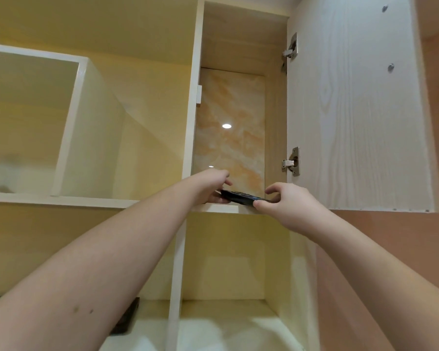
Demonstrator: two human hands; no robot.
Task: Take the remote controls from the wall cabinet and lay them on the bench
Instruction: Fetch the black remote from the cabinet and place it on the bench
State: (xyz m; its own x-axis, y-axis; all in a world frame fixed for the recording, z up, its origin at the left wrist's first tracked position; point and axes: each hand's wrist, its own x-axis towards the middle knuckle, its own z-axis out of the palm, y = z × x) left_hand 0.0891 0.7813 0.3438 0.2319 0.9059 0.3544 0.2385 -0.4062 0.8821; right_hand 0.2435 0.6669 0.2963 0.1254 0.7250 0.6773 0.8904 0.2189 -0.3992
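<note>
A black remote control (241,196) lies at the front edge of the wall cabinet shelf (226,208), seen from below. My left hand (211,184) grips its left end, fingers over the top and thumb underneath. My right hand (288,205) pinches its right end between thumb and fingers. The cabinet compartment (231,122) behind has a marbled back panel. Whether more remotes lie further in is hidden by the shelf edge. The bench is out of view.
The cabinet door (357,105) stands open to the right on two metal hinges. Open white cubbies (91,122) sit to the left, and a lower compartment (233,262) lies under the shelf. A dark object (127,320) shows at bottom left.
</note>
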